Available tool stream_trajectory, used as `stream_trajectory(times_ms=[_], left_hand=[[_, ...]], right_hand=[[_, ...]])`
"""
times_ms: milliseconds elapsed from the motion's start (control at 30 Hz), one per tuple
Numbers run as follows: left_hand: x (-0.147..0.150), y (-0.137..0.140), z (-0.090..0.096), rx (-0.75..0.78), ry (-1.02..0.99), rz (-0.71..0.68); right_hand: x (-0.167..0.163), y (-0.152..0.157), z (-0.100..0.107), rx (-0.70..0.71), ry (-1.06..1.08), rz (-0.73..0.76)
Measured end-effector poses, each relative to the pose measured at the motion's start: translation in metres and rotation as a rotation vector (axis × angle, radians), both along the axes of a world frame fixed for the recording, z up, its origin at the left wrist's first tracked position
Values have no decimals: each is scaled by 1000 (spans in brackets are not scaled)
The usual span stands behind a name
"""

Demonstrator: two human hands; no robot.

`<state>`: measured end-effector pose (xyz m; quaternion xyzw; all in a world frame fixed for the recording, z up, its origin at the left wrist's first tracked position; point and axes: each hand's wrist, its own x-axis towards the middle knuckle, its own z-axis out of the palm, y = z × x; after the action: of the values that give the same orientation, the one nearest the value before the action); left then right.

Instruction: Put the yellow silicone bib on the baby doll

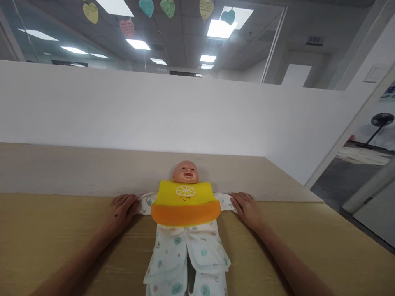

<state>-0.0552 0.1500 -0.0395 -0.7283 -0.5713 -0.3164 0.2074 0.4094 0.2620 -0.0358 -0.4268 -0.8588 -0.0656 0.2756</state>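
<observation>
A baby doll (185,172) lies face up in the middle, its head away from me. It wears a white patterned outfit (173,246) with small teal prints. Over the chest lies a bib (185,199), yellow above with a white citrus slice and a smiling face, and an orange pocket along the bottom. Both sleeves stretch out sideways. My left hand (123,209) has its fingers closed at the end of the left-side sleeve (147,203). At the other side, my right hand (247,209) closes on the end of the right-side sleeve (225,201). The doll's hands are hidden.
The doll lies on a tan tabletop (308,246), with a paler board-like strip (77,168) behind it. A white wall (138,111) with glass above stands beyond. Heart-shaped notes (168,8) hang on the glass. A fan (382,120) is visible through the right-hand doorway.
</observation>
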Motion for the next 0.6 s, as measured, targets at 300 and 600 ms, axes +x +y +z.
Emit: stream_trajectory(times_ms=[300, 600], left_hand=[[1, -4, 4, 8, -93, -21], [4, -9, 11, -17, -103, -7]], right_hand=[[-2, 0, -5, 9, 108, -40], [-2, -5, -3, 15, 170, -21]])
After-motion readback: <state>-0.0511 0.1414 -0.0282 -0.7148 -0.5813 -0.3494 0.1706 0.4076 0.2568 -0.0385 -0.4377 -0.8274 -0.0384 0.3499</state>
